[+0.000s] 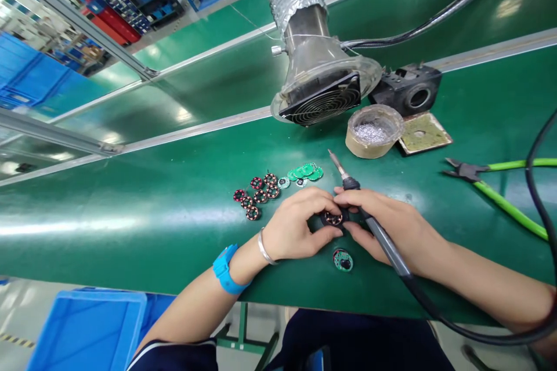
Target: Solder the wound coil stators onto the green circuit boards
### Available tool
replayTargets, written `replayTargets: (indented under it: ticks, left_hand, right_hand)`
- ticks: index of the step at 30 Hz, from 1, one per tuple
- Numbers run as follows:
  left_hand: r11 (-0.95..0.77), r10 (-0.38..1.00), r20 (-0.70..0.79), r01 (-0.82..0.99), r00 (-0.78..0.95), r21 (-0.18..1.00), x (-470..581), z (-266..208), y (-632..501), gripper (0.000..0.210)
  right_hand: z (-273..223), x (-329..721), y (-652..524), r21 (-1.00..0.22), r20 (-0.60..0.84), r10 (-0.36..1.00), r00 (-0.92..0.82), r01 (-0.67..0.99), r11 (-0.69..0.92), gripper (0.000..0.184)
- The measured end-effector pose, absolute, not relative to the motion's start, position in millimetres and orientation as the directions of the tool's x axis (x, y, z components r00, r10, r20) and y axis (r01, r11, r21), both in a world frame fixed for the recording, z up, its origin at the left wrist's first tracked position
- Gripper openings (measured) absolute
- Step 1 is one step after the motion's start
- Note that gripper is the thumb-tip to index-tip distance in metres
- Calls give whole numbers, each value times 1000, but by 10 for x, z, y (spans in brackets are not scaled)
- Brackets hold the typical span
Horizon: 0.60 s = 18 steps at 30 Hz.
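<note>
1. Black round part (333,218): between both my hands, over the green bench (130,226). Can't tell if it touches the bench.
2. My left hand (298,225): comes in from lower left, index and thumb curved round the part's left side, narrow pinch.
3. My right hand (389,225): in from lower right, fingertips at the part's right side, soldering iron (386,246) slanting through the grip, tip up-left, clear of the part.
4. Part's look: dark outer rim, copper-coloured windings in a ring inside; fine detail too small.
5. Just below it: round green board assembly (343,261).
6. Left of it: copper-wound rings (260,196), loose cluster; green boards (307,171) beside them, overlapping.
7. Beyond: tape roll (369,149) with shiny bits inside, sponge tray (426,132), fan hood (326,101).
8. Right: green-handled cutters (469,171), jaws apart.
</note>
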State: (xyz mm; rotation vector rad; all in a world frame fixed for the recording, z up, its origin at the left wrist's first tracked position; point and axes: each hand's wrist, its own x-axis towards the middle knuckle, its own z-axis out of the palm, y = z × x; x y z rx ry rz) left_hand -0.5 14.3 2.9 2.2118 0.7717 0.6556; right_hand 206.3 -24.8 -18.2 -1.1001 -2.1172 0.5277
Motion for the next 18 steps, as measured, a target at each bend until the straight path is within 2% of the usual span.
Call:
replayTargets:
  ticks: [4,8,14,16,18]
  left_hand:
    - [-544,720,219,339,659,768,31,31,133,8]
    - [-580,707,277,309,651,754,-26,50,128,4]
    - [-566,724,341,234,599,790,-212,88,156,8]
    - [-593,729,356,281,585,754,-196,60,143,8]
    - [-640,704,352,336,617,692,-131,18,119,21]
  right_hand:
    - [-178,2048,-237,-626,374,829,-416,546,557,40]
    - [-183,2052,-235,-618,393,819,-418,539,572,39]
    - [-203,2067,-242,-617,402,814,-420,532,579,40]
    - [-206,2057,-238,-627,399,819,-411,529,571,41]
    - [-202,2042,-229,-632,404,820,-406,523,571,42]
